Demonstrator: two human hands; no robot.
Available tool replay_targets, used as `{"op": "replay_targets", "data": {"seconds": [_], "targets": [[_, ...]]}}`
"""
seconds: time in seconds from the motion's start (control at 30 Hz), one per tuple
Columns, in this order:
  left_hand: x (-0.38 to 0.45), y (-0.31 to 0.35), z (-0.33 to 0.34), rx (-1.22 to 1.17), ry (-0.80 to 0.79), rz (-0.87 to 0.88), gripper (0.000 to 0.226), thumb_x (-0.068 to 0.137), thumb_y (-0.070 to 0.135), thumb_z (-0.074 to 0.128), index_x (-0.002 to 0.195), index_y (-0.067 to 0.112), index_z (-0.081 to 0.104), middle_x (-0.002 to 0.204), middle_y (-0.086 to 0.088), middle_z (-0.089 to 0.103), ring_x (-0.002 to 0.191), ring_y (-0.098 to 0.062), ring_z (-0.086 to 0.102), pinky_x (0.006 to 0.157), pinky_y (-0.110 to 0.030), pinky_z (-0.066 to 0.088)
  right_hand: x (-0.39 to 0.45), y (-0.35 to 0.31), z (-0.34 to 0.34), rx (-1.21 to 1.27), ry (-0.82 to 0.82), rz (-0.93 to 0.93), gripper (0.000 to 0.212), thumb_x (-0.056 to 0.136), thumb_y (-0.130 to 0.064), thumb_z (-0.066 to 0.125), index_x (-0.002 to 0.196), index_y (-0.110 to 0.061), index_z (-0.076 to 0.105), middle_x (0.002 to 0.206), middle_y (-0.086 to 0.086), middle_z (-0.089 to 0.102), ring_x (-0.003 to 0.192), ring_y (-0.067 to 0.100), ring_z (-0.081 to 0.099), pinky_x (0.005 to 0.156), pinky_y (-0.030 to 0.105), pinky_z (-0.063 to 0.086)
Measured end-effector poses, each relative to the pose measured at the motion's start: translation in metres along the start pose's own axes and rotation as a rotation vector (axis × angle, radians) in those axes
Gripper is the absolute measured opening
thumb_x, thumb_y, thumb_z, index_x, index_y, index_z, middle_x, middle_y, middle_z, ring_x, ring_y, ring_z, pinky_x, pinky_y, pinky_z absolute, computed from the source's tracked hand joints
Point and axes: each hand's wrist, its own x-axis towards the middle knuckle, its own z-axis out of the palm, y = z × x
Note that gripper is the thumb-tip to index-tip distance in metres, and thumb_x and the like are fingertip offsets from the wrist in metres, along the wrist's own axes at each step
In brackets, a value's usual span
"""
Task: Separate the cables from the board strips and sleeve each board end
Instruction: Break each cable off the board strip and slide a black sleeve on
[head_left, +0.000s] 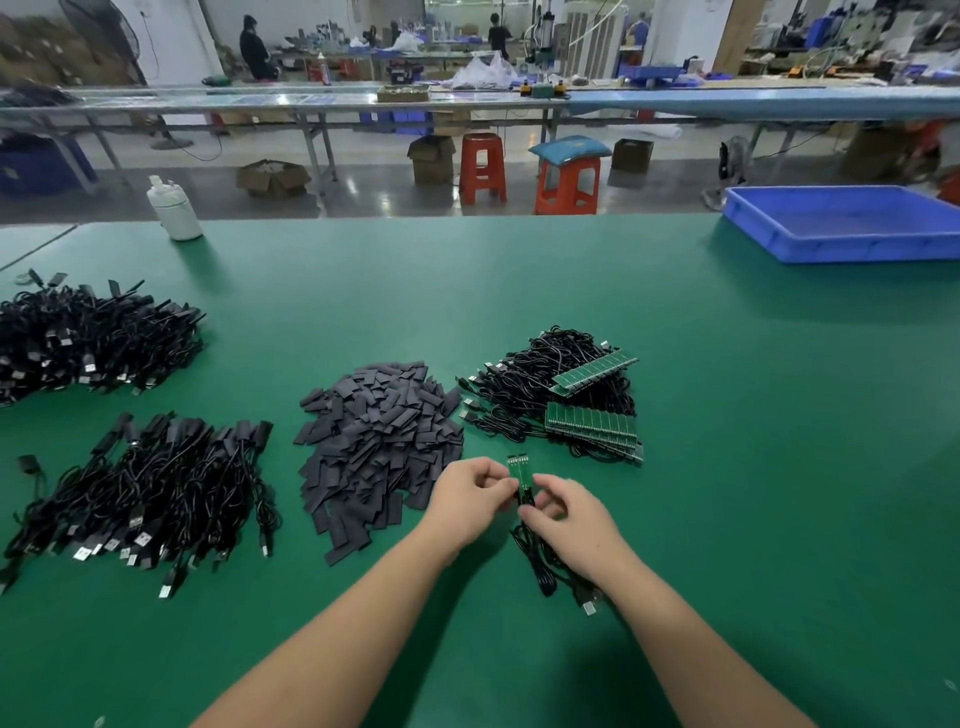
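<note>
Your hands (519, 501) cover the lower end of the small board (519, 470); how your fingertips grip it cannot be told. Left cable heap (88, 343) cut by frame edge. Blue tray (841, 244) cropped at right. Far benches blurred.

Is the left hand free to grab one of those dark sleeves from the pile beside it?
Probably not yet: the left hand pinches the small green board together with the right hand. The sleeve pile lies just beside it, with nothing between.

Green work table (571, 291), long benches (311, 101), orange stools (482, 166), shiny grey floor (363, 192)
</note>
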Motion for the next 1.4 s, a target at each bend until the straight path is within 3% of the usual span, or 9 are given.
{"op": "replay_targets", "data": {"seconds": [0.13, 0.23, 0.3, 0.37, 0.57, 0.7, 0.83, 1.03, 1.4], "targets": [[-0.004, 0.005, 0.002, 0.153, 0.035, 0.073, 0.011, 0.088, 0.024, 0.071, 0.081, 0.016, 0.069, 0.079, -0.006, 0.072, 0.064, -0.010, 0.057, 0.066, -0.025, 0.047, 0.006, -0.013, -0.006, 0.130, 0.149, 0.020, 0.024, 0.092, -0.031, 0.068, 0.116, -0.027, 0.071, 0.086, -0.027, 0.065, 0.082, -0.019, 0.060, 0.064, 0.000, 0.040], [-0.007, 0.010, 0.005, 0.144, 0.067, 0.110, 0.013, 0.087, 0.028, 0.072, 0.080, 0.017, 0.069, 0.079, -0.004, 0.073, 0.061, -0.008, 0.054, 0.062, -0.025, 0.045, 0.010, -0.020, -0.008, 0.103, 0.198, 0.005, 0.007, 0.091, -0.030, 0.068, 0.097, -0.033, 0.071, 0.076, -0.022, 0.069, 0.078, -0.010, 0.065, 0.066, 0.008, 0.046], [-0.009, 0.012, 0.007, 0.132, 0.095, 0.119, 0.014, 0.087, 0.028, 0.072, 0.078, 0.018, 0.068, 0.073, 0.000, 0.071, 0.055, -0.005, 0.050, 0.056, -0.021, 0.041, 0.011, -0.023, -0.010, 0.120, 0.187, 0.012, 0.014, 0.092, -0.029, 0.067, 0.105, -0.027, 0.073, 0.085, -0.012, 0.076, 0.080, 0.001, 0.069, 0.077, 0.025, 0.055], [-0.010, 0.015, 0.009, 0.135, 0.102, 0.124, 0.017, 0.086, 0.027, 0.073, 0.074, 0.018, 0.064, 0.066, 0.003, 0.065, 0.053, -0.004, 0.046, 0.054, -0.018, 0.039, 0.012, -0.025, -0.013, 0.145, 0.175, 0.027, 0.023, 0.092, -0.031, 0.067, 0.114, -0.026, 0.072, 0.093, -0.008, 0.077, 0.083, 0.006, 0.071, 0.083, 0.032, 0.057], [-0.013, 0.020, 0.018, 0.188, 0.176, 0.104, 0.018, 0.085, 0.028, 0.072, 0.073, 0.017, 0.064, 0.073, -0.004, 0.072, 0.060, -0.012, 0.055, 0.066, -0.031, 0.050, 0.013, -0.025, -0.011, 0.054, 0.264, 0.027, 0.016, 0.089, -0.027, 0.071, 0.102, -0.022, 0.078, 0.087, -0.012, 0.076, 0.070, -0.012, 0.061, 0.059, 0.003, 0.041], [-0.014, 0.021, 0.026, 0.171, 0.225, 0.076, 0.017, 0.084, 0.027, 0.072, 0.072, 0.019, 0.062, 0.071, 0.000, 0.071, 0.065, -0.015, 0.062, 0.064, -0.027, 0.049, 0.010, -0.029, -0.009, 0.008, 0.329, 0.043, 0.015, 0.090, -0.026, 0.071, 0.100, -0.020, 0.079, 0.088, -0.006, 0.077, 0.079, 0.007, 0.069, 0.070, 0.021, 0.052], [-0.013, 0.018, 0.032, 0.171, 0.238, 0.061, 0.017, 0.084, 0.027, 0.071, 0.071, 0.021, 0.061, 0.070, 0.001, 0.070, 0.071, -0.017, 0.067, 0.063, -0.027, 0.050, 0.006, -0.029, -0.005, -0.007, 0.365, 0.047, 0.015, 0.091, -0.027, 0.069, 0.101, -0.020, 0.078, 0.088, -0.006, 0.077, 0.084, 0.013, 0.070, 0.079, 0.034, 0.057], [-0.011, 0.013, 0.037, 0.187, 0.258, 0.072, 0.019, 0.085, 0.026, 0.069, 0.069, 0.024, 0.059, 0.065, 0.005, 0.064, 0.067, -0.014, 0.064, 0.061, -0.026, 0.049, 0.001, -0.029, 0.001, -0.019, 0.409, 0.036, 0.013, 0.093, -0.025, 0.066, 0.095, -0.020, 0.078, 0.071, -0.012, 0.069, 0.077, 0.012, 0.068, 0.071, 0.034, 0.057], [-0.008, 0.007, 0.045, 0.193, 0.283, 0.034, 0.017, 0.087, 0.024, 0.068, 0.073, 0.021, 0.058, 0.065, 0.009, 0.060, 0.057, -0.006, 0.050, 0.052, -0.019, 0.034, -0.001, -0.025, 0.007, -0.105, 0.419, 0.027, 0.017, 0.095, -0.028, 0.061, 0.091, -0.022, 0.077, 0.074, -0.006, 0.073, 0.071, 0.014, 0.064, 0.066, 0.034, 0.054]]}}
